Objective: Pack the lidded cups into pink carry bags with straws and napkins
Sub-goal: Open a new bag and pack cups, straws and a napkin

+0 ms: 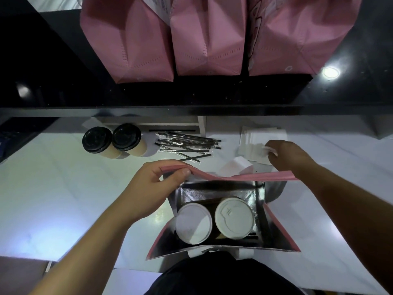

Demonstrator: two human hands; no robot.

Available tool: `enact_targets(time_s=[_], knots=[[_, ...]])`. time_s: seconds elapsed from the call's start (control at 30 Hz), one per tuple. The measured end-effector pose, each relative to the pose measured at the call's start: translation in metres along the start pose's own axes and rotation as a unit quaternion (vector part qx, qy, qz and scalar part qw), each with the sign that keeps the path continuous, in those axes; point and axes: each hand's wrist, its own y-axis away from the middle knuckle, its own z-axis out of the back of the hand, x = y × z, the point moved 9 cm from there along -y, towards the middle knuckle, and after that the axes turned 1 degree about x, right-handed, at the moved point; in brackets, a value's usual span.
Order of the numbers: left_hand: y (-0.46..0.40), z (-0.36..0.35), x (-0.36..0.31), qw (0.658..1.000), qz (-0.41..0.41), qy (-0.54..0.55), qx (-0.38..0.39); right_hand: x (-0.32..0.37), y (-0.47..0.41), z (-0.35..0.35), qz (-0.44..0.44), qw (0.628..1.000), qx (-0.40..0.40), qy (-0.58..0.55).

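Note:
A pink carry bag [282,228] with a silver lining stands open on the white counter right in front of me. Two cups with white lids [234,218] sit side by side inside it. My left hand [153,188] pinches the bag's far rim at its left corner and holds it open. My right hand [287,156] reaches past the bag to a stack of white napkins [261,137], fingertips pinching the top napkin. Two cups with black lids [112,139] stand at the back left. A pile of wrapped black straws [187,143] lies between those cups and the napkins.
Three pink bags [208,39] stand in a row on a raised black shelf [63,92] behind the counter. A white paper roll [236,165] lies just beyond the open bag's rim. A dark object sits at the far left edge.

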Motion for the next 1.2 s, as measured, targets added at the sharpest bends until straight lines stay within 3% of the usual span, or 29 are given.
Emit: enact_targets(time_s=[0.17,0.3,0.4,0.5,0.6,0.73,0.9,1.1,1.2], knots=[[0.001,0.003,0.0,1.0,-0.003,0.003,-0.016,0.032,0.038,0.062,0.014,0.99,-0.112,-0.088],[0.003,0.004,-0.001,0.999,-0.011,-0.004,-0.031,0.057,0.11,0.136,0.029,0.954,-0.229,-0.192],[0.005,0.003,0.0,0.999,-0.013,0.001,-0.038,0.085,0.159,0.173,0.048,0.937,-0.254,-0.237],[0.008,0.005,-0.003,0.998,-0.018,-0.003,-0.055,0.112,0.189,0.191,0.067,0.945,-0.25,-0.199],[0.01,0.004,-0.01,0.998,-0.03,-0.014,-0.06,0.135,0.203,0.183,0.075,0.966,-0.197,-0.152],[0.012,0.002,-0.014,0.997,-0.035,-0.01,-0.069,0.188,0.205,0.128,0.121,0.991,-0.04,-0.031],[0.015,0.002,-0.016,0.996,-0.045,-0.017,-0.072,0.238,0.193,0.049,0.204,0.973,0.04,0.102],[0.016,0.003,-0.011,0.996,-0.035,-0.031,-0.072,0.239,0.162,0.005,0.152,0.974,0.162,0.055],[0.017,0.006,-0.013,0.996,-0.038,-0.027,-0.077,0.234,0.159,-0.006,0.146,0.965,0.193,0.101]])
